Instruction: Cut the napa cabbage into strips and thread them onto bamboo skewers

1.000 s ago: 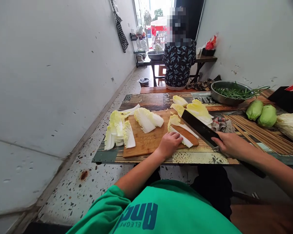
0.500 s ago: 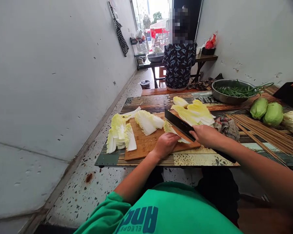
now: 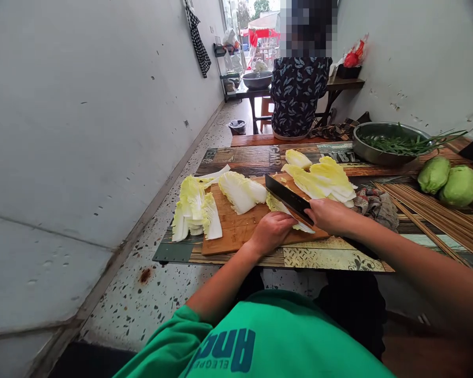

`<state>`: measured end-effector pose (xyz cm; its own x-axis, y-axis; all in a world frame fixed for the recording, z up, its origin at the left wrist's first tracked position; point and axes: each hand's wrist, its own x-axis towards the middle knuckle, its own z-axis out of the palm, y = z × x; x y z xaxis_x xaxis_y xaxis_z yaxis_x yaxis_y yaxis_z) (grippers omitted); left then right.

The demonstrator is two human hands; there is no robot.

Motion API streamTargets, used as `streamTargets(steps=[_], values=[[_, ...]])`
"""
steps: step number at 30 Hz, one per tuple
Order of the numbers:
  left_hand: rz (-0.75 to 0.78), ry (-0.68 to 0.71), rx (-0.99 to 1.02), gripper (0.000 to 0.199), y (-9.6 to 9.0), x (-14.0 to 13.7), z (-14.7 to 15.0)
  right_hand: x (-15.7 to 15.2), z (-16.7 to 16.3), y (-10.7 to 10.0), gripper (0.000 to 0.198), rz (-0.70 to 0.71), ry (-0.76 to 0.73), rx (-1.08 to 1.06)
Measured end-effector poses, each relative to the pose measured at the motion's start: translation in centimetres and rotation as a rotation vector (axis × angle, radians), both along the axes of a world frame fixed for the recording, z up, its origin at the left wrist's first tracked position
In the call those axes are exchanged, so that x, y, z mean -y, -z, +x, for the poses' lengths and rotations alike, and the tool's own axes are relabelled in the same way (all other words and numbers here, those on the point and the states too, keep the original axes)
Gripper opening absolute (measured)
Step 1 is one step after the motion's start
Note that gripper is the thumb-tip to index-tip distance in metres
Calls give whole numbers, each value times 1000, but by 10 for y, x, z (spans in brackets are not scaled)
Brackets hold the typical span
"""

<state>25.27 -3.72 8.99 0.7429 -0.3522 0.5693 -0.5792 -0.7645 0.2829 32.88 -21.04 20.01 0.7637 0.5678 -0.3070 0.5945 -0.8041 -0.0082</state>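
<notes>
My right hand (image 3: 328, 215) grips the handle of a dark-bladed cleaver (image 3: 284, 194), its blade slanting over a napa cabbage leaf (image 3: 275, 205). That leaf lies on the wooden cutting board (image 3: 232, 227), pinned by the bent fingers of my left hand (image 3: 273, 230), close to the blade. Part of it is hidden by the blade and the fingers. Just left of the blade sits a broader cabbage piece (image 3: 242, 192). Stacked leaf pieces (image 3: 192, 207) overlap the board's left edge. More yellow-white leaves (image 3: 325, 179) lie at its far right, with a small cabbage heart (image 3: 298, 158) behind them.
On the right are a crumpled cloth (image 3: 378, 207), many thin wooden skewers (image 3: 429, 215), two green squash-like vegetables (image 3: 459, 186) and a metal bowl (image 3: 372, 152) of green stalks. A person in a patterned shirt (image 3: 299, 97) sits ahead, facing away. A wall (image 3: 82, 131) runs along the left.
The view has tilted down and turned slightly left, so the background sits higher and farther right. Both hands, the cleaver and the leaf keep nearly the same arrangement.
</notes>
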Motion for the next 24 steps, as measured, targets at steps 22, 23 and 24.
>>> streamTargets(steps=[22,23,24], values=[[593,-262,-74,26,-88,-203,-52,58,9,33,30,64,69,116],[629,-230,-175,29,-87,-204,-55,59,10,35,29,87,79,109],[639,-218,-242,32,-87,-204,-57,59,11,36,29,103,90,94]])
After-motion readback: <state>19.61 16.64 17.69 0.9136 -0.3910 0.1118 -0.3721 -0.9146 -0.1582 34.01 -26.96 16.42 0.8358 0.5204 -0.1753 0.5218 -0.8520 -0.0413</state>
